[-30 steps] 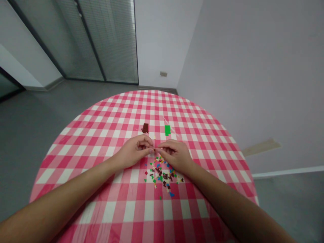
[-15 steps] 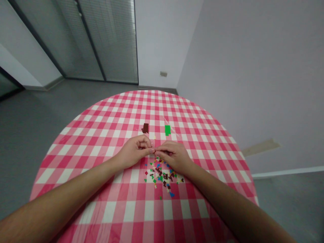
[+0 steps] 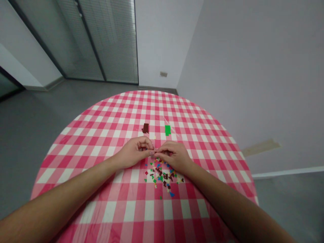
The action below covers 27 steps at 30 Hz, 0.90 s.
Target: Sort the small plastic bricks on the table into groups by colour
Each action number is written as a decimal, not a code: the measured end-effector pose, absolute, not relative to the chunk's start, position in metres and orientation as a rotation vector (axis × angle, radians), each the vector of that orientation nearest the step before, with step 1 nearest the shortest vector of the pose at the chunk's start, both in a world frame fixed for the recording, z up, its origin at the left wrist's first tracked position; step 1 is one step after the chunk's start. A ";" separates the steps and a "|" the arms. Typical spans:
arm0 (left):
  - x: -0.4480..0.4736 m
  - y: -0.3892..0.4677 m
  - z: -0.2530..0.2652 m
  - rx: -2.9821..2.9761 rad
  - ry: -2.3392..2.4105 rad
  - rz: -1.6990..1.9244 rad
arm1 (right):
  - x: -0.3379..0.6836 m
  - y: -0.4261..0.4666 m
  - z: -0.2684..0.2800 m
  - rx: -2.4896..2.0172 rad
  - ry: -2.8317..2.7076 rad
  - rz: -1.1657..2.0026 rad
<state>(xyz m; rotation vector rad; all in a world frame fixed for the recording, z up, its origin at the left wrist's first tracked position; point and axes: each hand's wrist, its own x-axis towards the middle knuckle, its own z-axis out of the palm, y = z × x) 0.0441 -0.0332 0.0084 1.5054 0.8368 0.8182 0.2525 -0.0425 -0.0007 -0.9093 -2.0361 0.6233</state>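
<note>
My left hand [image 3: 135, 152] and my right hand [image 3: 174, 155] meet fingertip to fingertip above the table, both closed in a pinch. Whatever lies between the fingertips is too small and too covered to make out. Just below them a loose pile of tiny building bricks [image 3: 165, 176] in brown, green, blue, white, yellow and red spreads over the cloth, partly under my right hand. Beyond my hands lie a dark brown brick piece [image 3: 145, 128] on the left and a bright green brick piece [image 3: 167, 130] on the right.
A round table with a red and white checked cloth [image 3: 152, 104] stands in front of me. Past its far edge are a glass partition with blinds [image 3: 116, 44] and a white wall [image 3: 240, 67] on the right. A wall socket [image 3: 163, 74] sits low on the back wall.
The fingertips of my left hand have shifted slightly, the index finger now reaching a little further towards my right hand. The bricks on the table have not moved.
</note>
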 end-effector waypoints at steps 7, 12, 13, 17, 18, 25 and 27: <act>0.006 0.005 -0.002 2.188 1.233 0.894 | 0.255 -0.042 -0.001 -0.972 -1.983 0.552; -0.009 0.029 -0.015 2.445 1.318 0.836 | 0.256 -0.042 -0.002 -1.020 -1.944 0.546; -0.009 0.031 -0.017 2.478 1.304 0.820 | 0.256 -0.042 -0.003 -1.031 -1.941 0.546; -0.007 0.034 -0.022 2.537 1.320 0.758 | 0.256 -0.042 -0.003 -1.068 -1.926 0.540; -0.007 0.035 -0.023 2.537 1.343 0.745 | 0.256 -0.042 -0.003 -1.069 -1.926 0.541; -0.007 0.033 -0.020 2.460 1.494 0.812 | 0.256 -0.042 -0.002 -1.062 -1.923 0.543; -0.005 0.030 -0.019 2.434 1.553 0.803 | 0.256 -0.042 -0.002 -1.063 -1.928 0.539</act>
